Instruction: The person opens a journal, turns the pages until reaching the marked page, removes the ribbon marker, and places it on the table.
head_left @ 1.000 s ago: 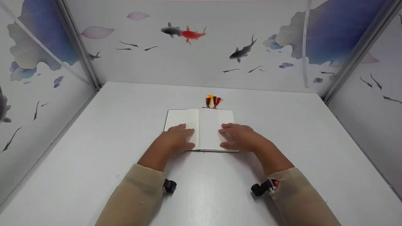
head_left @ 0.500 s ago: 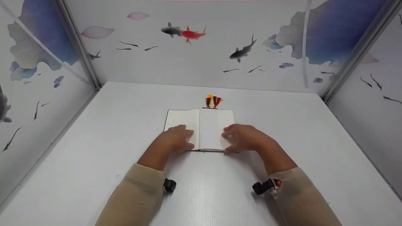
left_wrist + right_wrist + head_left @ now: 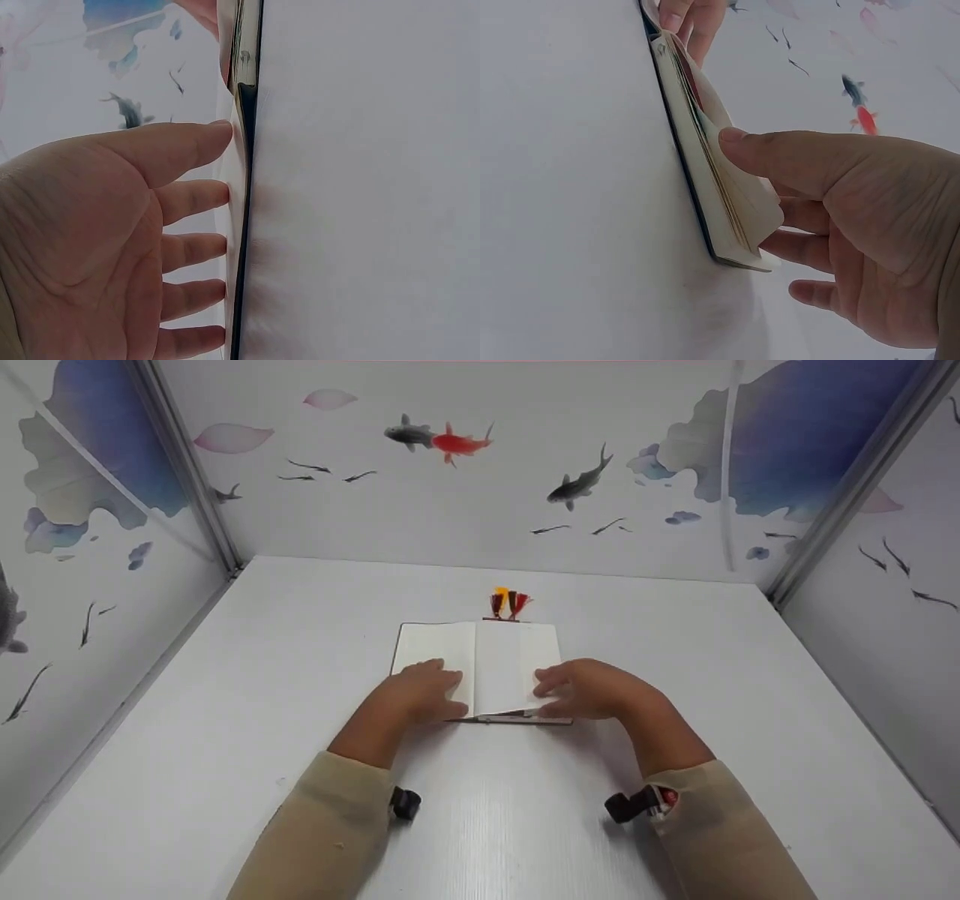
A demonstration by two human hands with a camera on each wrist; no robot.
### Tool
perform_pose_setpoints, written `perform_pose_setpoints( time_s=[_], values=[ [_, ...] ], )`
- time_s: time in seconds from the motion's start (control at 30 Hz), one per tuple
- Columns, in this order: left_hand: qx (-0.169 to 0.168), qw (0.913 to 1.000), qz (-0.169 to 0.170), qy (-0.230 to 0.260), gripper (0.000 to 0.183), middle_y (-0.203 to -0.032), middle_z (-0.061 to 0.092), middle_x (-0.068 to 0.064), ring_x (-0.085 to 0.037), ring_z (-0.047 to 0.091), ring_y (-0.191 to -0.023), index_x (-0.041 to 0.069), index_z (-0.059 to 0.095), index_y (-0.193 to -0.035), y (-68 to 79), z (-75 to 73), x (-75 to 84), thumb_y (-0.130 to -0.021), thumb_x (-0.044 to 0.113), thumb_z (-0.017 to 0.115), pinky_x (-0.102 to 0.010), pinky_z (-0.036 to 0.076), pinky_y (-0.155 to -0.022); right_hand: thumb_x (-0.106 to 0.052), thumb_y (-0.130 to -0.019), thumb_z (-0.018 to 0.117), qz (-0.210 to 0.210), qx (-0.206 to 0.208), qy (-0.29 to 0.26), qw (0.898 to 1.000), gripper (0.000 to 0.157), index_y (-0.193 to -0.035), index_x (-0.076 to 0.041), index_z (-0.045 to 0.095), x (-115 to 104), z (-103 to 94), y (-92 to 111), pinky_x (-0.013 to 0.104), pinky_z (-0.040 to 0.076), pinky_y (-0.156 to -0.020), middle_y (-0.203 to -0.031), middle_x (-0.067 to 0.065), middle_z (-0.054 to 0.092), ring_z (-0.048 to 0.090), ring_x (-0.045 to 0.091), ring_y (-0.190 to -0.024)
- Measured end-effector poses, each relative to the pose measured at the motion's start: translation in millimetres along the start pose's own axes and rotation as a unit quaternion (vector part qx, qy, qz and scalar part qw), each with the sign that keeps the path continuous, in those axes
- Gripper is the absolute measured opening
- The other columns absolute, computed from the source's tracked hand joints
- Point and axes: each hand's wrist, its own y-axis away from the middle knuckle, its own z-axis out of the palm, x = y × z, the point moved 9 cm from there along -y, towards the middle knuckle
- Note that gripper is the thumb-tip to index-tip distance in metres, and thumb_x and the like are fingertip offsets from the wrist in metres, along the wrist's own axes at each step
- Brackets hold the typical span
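Note:
An open notebook (image 3: 498, 667) with blank cream pages and a dark cover lies on the white table. My left hand (image 3: 424, 692) rests on its left page. In the left wrist view the fingers (image 3: 196, 251) are straight, their tips against the paper. At the right edge, my right hand (image 3: 589, 690) pinches lifted paper between thumb and fingers. The right wrist view shows these raised pages (image 3: 742, 187) curving away from the page block, thumb on the near side and fingers behind. How many sheets are held I cannot tell. A dark red strip shows between the pages.
Tassels (image 3: 512, 601) in red, yellow and dark colours stick out past the notebook's far edge. White panels (image 3: 480, 495) painted with fish and leaves enclose the table (image 3: 247, 720) at the back and sides. Black wrist cameras (image 3: 406, 804) project from the sleeves.
My right hand has slid slightly right and raised its thumb from the near corner. The right pages' near edge has lifted, opening a gap below. The left hand stays almost still.

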Motion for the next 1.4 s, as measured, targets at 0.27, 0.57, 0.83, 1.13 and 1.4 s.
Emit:
perform_pose_setpoints(
  time_s=[0.27, 0.57, 0.83, 1.13, 1.4],
  values=[
    [-0.003, 0.9999, 0.007, -0.015, 0.076, -0.180, 0.024, -0.011, -0.034, 0.021, -0.168, 0.024, 0.039, -0.168, -1.8, 0.5, 1.5, -0.103, 0.057, 0.061, -0.058, 0.022, -0.136, -0.039, -0.102, 0.071, 0.018, 0.011, -0.008, 1.000, 0.029, -0.131, -0.037, 0.078, -0.8, -2.8, 1.6, 0.058, 0.046, -0.122, -0.159, -0.007, 0.059, 0.047, 0.031, -0.156],
    [-0.001, 0.9999, -0.006, -0.012, 0.086, -0.180, 0.026, -0.009, -0.034, 0.022, -0.168, 0.026, 0.039, -0.168, -2.5, 1.8, 1.1, -0.097, 0.070, 0.062, -0.062, 0.023, -0.134, -0.037, -0.105, 0.069, -0.021, 0.086, 0.013, 0.996, 0.029, -0.129, -0.022, 0.078, -12.6, -17.2, 2.4, 0.054, 0.056, -0.112, -0.131, 0.001, 0.077, 0.067, 0.028, -0.128],
    [-0.003, 0.9998, -0.005, -0.018, 0.097, -0.179, 0.026, -0.009, -0.035, 0.022, -0.168, 0.025, 0.038, -0.168, -1.5, 1.4, 2.0, -0.091, 0.078, 0.064, -0.062, 0.023, -0.134, -0.035, -0.103, 0.073, -0.086, 0.149, 0.026, 0.985, 0.021, -0.119, -0.023, 0.080, -32.5, -32.1, 11.1, 0.049, 0.060, -0.105, -0.117, -0.003, 0.080, 0.073, 0.023, -0.115],
    [0.000, 0.9997, 0.003, -0.026, 0.101, -0.178, 0.029, -0.010, -0.036, 0.025, -0.167, 0.025, 0.038, -0.168, -5.0, 3.5, 1.2, -0.088, 0.079, 0.066, -0.063, 0.026, -0.133, -0.021, -0.098, 0.080, -0.225, 0.248, 0.075, 0.939, 0.012, -0.109, -0.024, 0.083, -70.0, -49.2, 31.9, 0.042, 0.062, -0.101, -0.106, -0.007, 0.082, 0.076, 0.016, -0.108],
    [0.017, 0.9991, 0.014, -0.036, 0.096, -0.171, 0.040, -0.013, -0.038, 0.039, -0.158, 0.021, 0.047, -0.163, -5.5, 1.7, 5.4, -0.089, 0.079, 0.064, -0.061, 0.037, -0.128, -0.016, -0.102, 0.074, -0.250, 0.290, 0.104, 0.918, 0.014, -0.115, -0.023, 0.078, -83.1, -47.2, 37.8, 0.051, 0.052, -0.118, -0.123, -0.004, 0.078, 0.065, 0.022, -0.140]
  ],
)
